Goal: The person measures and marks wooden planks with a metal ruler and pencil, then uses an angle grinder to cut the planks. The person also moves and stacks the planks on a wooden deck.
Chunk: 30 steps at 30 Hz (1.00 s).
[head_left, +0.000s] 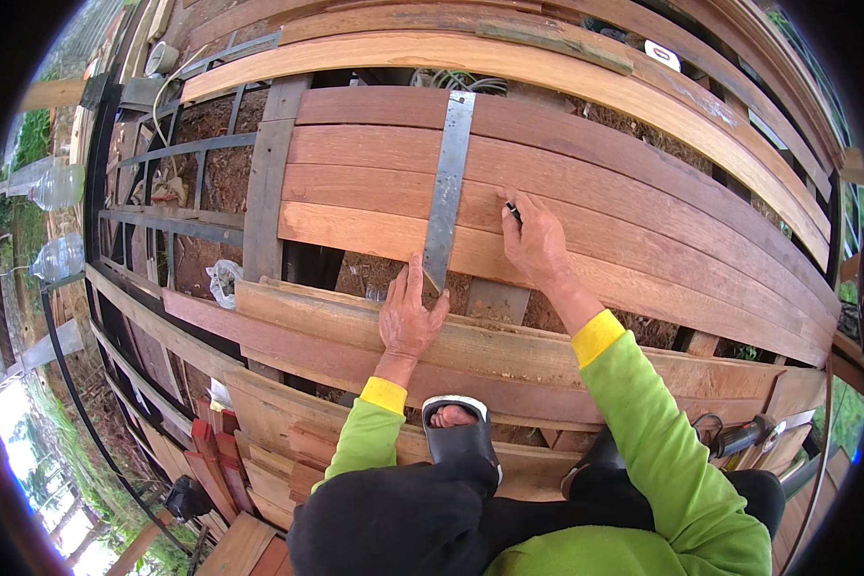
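Note:
A long metal carpenter's square [448, 182] lies across several reddish-brown planks [566, 202], its far end near the back plank. At its near end, my left hand [408, 319] holds it between a stretched index finger and the thumb, at the edge of the nearest, lighter plank. The remaining fingers of that hand are partly hidden. To the right of the square, my right hand [538, 240] is closed around a short black marker [515, 213], just above the planks. I cannot tell whether the marker's tip touches the wood.
Loose boards [509, 360] lie between me and the planks. A power tool [739, 437] rests at the right, near my knee. Dark metal framing [178, 226] with gaps over soil stands at the left. My sandalled foot [459, 432] is on the near boards.

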### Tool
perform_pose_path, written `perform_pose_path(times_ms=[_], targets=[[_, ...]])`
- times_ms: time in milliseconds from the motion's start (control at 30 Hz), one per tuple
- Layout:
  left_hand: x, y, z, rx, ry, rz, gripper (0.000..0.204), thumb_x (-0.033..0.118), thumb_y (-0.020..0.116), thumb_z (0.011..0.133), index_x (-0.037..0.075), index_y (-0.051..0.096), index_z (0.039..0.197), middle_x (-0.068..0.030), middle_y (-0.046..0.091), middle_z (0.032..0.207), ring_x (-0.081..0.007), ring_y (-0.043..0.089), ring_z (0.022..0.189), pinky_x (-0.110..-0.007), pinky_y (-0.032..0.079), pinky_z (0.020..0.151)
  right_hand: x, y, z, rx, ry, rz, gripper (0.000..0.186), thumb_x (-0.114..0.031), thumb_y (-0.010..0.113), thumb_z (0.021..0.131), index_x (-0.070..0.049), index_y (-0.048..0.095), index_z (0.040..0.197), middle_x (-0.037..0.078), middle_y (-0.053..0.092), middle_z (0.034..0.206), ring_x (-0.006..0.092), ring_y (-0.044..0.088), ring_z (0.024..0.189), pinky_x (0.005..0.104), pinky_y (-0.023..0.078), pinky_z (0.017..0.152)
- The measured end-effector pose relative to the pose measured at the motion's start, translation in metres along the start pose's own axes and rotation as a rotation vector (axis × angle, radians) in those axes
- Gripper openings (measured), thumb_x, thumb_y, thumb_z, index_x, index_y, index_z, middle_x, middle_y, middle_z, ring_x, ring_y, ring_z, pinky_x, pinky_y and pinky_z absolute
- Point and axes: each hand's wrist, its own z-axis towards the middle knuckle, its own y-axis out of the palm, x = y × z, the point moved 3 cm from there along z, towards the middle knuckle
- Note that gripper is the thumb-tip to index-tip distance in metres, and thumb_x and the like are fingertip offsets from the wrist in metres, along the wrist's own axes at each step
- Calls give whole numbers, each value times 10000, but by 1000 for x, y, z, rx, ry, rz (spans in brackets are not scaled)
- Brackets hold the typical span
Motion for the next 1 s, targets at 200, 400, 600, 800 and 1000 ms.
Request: perform_pose_path(times_ms=[200, 400, 600, 800, 1000], targets=[[2, -1, 3, -16, 29, 21, 805, 226, 758, 756, -9, 392, 1434, -226, 581, 1250, -377, 594, 1048, -422, 509, 882, 0, -2, 0, 7, -20, 10, 259, -80, 552, 897, -37, 613, 1146, 202, 648, 1003, 397, 635, 898, 443, 518, 763], [2, -1, 2, -8, 20, 3, 817, 231, 777, 744, 2, 409, 1436, -239, 596, 1212, -389, 599, 1062, -435, 507, 886, -1, -2, 0, 2, -14, 6, 265, -82, 553, 897, -32, 612, 1151, 205, 648, 1011, 395, 636, 894, 439, 516, 765], [3, -1, 3, -27, 39, 55, 821, 244, 760, 763, 3, 378, 1449, -212, 581, 1259, -363, 598, 1038, -411, 519, 866, 3, 1, 0, 20, -33, -6, 270, -91, 556, 900, -33, 613, 1157, 204, 652, 1024, 390, 640, 920, 434, 526, 787], [2, -1, 3, -20, 59, 61, 815, 278, 747, 777, 24, 379, 1458, -205, 584, 1240, -359, 594, 1034, -415, 515, 858, 3, 1, -1, 6, -17, -14, 276, -95, 557, 900, -40, 612, 1164, 201, 650, 1042, 389, 640, 934, 435, 530, 792], [2, -1, 3, -38, 53, 57, 815, 292, 741, 781, 23, 379, 1459, -200, 589, 1197, -358, 590, 1019, -419, 511, 852, 4, 1, -1, 9, -10, 19, 281, -92, 555, 899, -44, 608, 1171, 195, 651, 1045, 385, 641, 937, 438, 530, 792]])
